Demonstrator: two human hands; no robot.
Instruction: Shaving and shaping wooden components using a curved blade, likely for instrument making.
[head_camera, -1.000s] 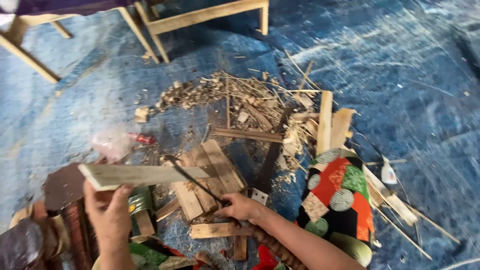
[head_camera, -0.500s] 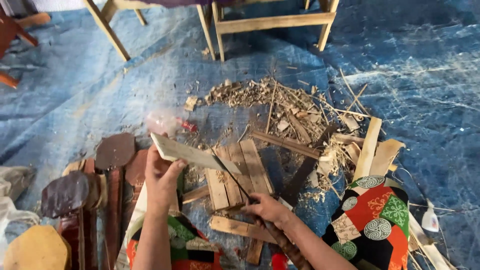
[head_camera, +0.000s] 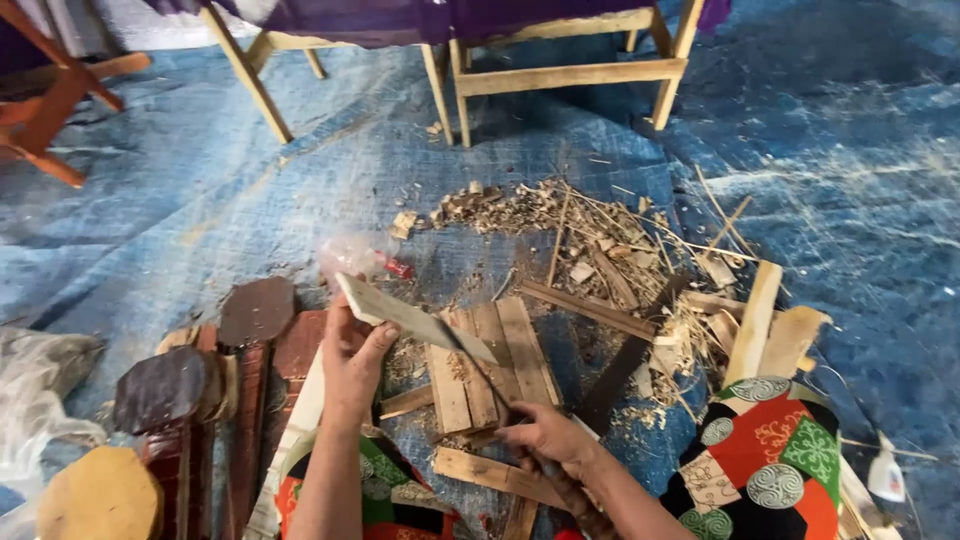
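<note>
On blue tarp, far left: dark paddle-shaped pieces (head_camera: 255, 312) lie stacked. Left hand (head_camera: 352, 362) wrapped round a thin wood slat (head_camera: 410, 318), held up w/ end tilted. Right hand (head_camera: 545, 440) clenched on a knife (head_camera: 480, 372), blade touching slat. Planks (head_camera: 490, 365) under; shavings pile (head_camera: 590, 240) right — trimming looks part done, slat edge unfinished.

Open blue tarpaulin (head_camera: 200, 200) is lying across the left and far right of the frame. A heap of pale wood shavings and splinters (head_camera: 580, 230) is crowding the centre, short flat wooden boards (head_camera: 490, 365) are filling the lower middle, and pale wooden chair legs (head_camera: 560, 75) are blocking the top edge.
</note>
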